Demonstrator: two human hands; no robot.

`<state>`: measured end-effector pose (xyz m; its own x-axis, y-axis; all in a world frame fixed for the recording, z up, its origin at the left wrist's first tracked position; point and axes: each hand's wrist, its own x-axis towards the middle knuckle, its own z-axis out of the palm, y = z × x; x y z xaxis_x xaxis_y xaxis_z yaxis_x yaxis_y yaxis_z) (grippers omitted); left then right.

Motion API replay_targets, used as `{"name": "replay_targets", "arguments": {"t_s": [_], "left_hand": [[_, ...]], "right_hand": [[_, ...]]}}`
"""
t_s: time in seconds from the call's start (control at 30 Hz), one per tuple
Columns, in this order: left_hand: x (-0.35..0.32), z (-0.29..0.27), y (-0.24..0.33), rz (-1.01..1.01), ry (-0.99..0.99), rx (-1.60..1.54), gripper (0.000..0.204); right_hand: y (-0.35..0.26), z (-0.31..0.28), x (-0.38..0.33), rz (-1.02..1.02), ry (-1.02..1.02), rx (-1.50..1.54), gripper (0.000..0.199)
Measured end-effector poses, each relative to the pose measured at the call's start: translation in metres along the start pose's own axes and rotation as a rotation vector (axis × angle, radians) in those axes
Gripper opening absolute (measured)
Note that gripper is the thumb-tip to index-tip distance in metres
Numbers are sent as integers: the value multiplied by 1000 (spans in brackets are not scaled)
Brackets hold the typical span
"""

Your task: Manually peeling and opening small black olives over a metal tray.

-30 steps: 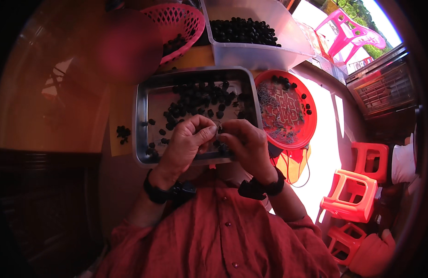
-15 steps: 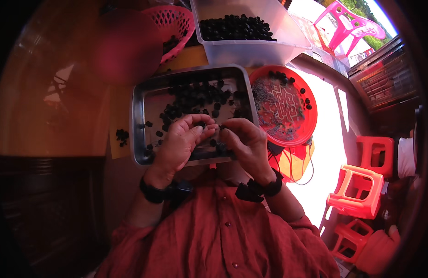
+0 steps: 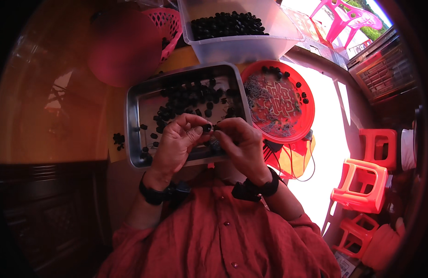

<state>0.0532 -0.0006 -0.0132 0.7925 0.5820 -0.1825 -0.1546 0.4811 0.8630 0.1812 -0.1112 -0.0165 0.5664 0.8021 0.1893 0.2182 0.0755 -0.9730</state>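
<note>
My left hand (image 3: 176, 146) is closed, pinching a small black rounded piece (image 3: 207, 128) between thumb and fingertips. Right beside it, my right hand (image 3: 244, 144) has thumb and forefinger pressed together at a tiny dark bit (image 3: 216, 127), too small to make out. The fingertips of both hands almost meet. Beneath them lies a rectangular metal tray (image 3: 129, 123), where many loose black pieces (image 3: 184, 98) are scattered, mostly toward the far middle.
A red round tray (image 3: 308, 113) at the right holds thin grey slivers and several black pieces. Behind stand a clear plastic bin (image 3: 241, 48) of black pieces and a pink basket (image 3: 175, 28). A blurred pink round shape (image 3: 123, 51) hangs at upper left. Red stools (image 3: 362, 185) stand right.
The view has shifted slightly, moving the trays a little left. The black piece in my left fingers now shows more fully, and both hands stay close together.
</note>
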Motion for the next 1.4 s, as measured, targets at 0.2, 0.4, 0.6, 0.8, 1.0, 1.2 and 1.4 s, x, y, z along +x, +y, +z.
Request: {"name": "replay_targets", "arguments": {"t_s": [0.2, 0.4, 0.6, 0.8, 1.0, 1.2, 1.4], "left_hand": [[-1, -7, -2, -68, -4, -59, 14], [-2, -10, -3, -58, -3, -100, 16], [-3, -13, -4, -27, -4, -78, 18], [-4, -15, -4, 27, 1, -7, 21], [-5, -16, -1, 44, -14, 61, 18], [-5, -8, 0, 92, -5, 87, 17], [-4, 2, -1, 182, 43, 153, 23]], "right_hand": [[-2, 1, 1, -66, -1, -82, 15], [-7, 3, 4, -77, -40, -144, 16], [-9, 7, 5, -69, -61, -161, 16], [-8, 11, 5, 19, -64, -51, 15], [-1, 8, 9, 280, -135, 307, 12], [-1, 2, 16, 568, -194, 567, 13], [2, -2, 18, 707, -202, 831, 13]]}}
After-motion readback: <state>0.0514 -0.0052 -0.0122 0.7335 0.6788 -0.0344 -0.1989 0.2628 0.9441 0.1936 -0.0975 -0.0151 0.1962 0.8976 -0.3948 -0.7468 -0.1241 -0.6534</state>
